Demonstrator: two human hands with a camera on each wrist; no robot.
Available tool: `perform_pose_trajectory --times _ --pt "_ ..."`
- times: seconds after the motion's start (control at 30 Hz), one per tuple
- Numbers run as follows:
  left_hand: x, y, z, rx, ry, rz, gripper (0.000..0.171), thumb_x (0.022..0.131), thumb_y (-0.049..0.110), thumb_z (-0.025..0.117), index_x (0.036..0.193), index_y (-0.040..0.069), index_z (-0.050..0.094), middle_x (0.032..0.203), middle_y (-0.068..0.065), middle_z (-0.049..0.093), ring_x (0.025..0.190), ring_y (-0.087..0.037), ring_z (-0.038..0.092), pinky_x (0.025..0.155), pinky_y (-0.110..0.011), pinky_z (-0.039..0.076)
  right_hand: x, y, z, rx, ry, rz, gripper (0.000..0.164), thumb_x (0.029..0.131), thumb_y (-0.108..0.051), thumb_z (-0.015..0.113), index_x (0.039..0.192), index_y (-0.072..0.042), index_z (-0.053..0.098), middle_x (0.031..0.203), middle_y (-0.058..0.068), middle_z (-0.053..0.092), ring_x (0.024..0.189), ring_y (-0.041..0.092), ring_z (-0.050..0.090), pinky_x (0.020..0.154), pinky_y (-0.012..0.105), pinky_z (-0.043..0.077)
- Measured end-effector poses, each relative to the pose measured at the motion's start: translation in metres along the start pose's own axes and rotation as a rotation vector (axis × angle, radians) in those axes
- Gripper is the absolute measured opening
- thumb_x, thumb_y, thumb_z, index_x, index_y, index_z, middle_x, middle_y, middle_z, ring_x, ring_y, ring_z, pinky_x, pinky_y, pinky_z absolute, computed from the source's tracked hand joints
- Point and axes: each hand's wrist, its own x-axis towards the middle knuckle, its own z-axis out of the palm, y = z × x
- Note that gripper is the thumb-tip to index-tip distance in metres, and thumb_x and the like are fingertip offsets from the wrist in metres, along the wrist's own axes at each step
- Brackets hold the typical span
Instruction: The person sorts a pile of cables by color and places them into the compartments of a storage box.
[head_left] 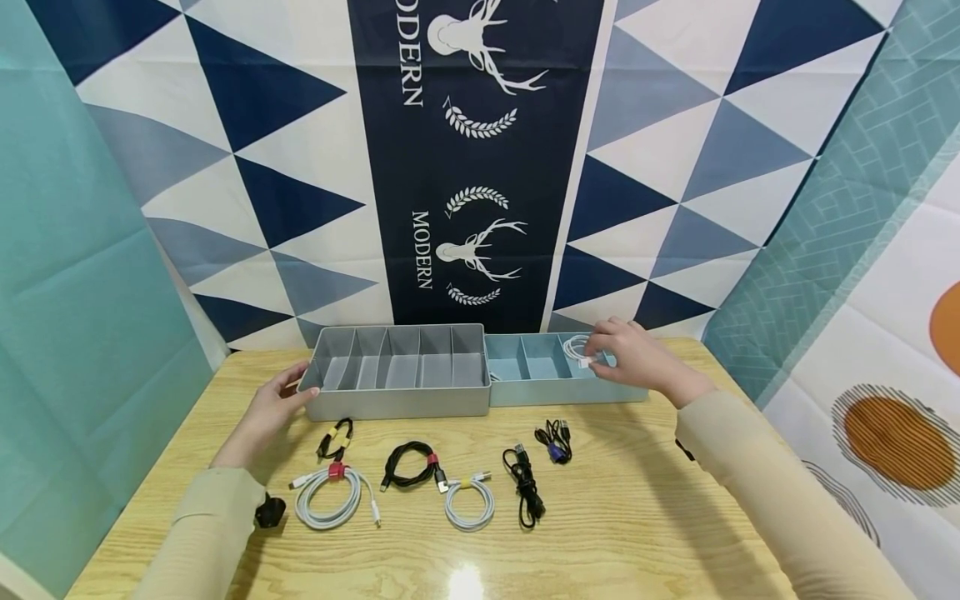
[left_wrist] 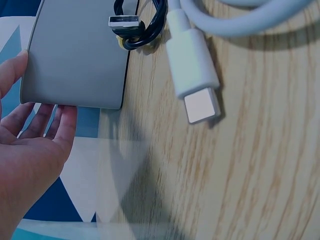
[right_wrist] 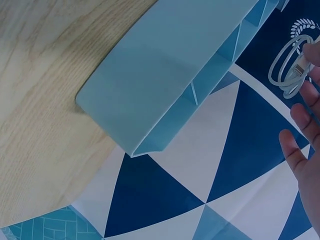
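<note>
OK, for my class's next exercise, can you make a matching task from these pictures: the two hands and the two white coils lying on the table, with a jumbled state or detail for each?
Things:
1. Left hand
2. Right hand
3. Larger white coil
4. Smaller white coil

States or details:
A. Has a yellow tie
B. Holds a coiled white cable
C. Has a red tie
D. Holds the end of the grey box

Pairs: 1-D, 2-B, 3-C, 4-A
</note>
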Motion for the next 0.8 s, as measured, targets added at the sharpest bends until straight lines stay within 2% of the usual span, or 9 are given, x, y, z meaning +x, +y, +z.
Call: perform_pose_trajectory --times 0.43,0.8 --pt "0.001 -0.001 -0.001 0.003 0.006 -0.001 0.077 0.092 0.04 0.058 0.152 0.011 0.019 0.155 -0.021 0.018 0.137 -0.043 0.026 0.107 -0.054 0.031 0.013 -0.001 0.006 0.01 -0.027 0.043 0.013 0.082 -0.02 0.07 0.095 -0.016 0.071 0.096 0.001 0.06 0.091 0.021 0.054 0.074 0.043 0.044" --pt "0.0 0.001 -0.001 0.003 -0.002 0.003 0.076 0.093 0.039 0.058 0.152 0.01 0.018 0.155 -0.02 0.017 0.137 -0.044 0.025 0.107 -0.054 0.032 0.018 -0.002 0.009 0.002 0.001 0.035 0.013 0.082 -0.017 0.064 0.094 -0.014 0.07 0.095 0.002 0.059 0.088 0.021 0.053 0.071 0.042 0.044"
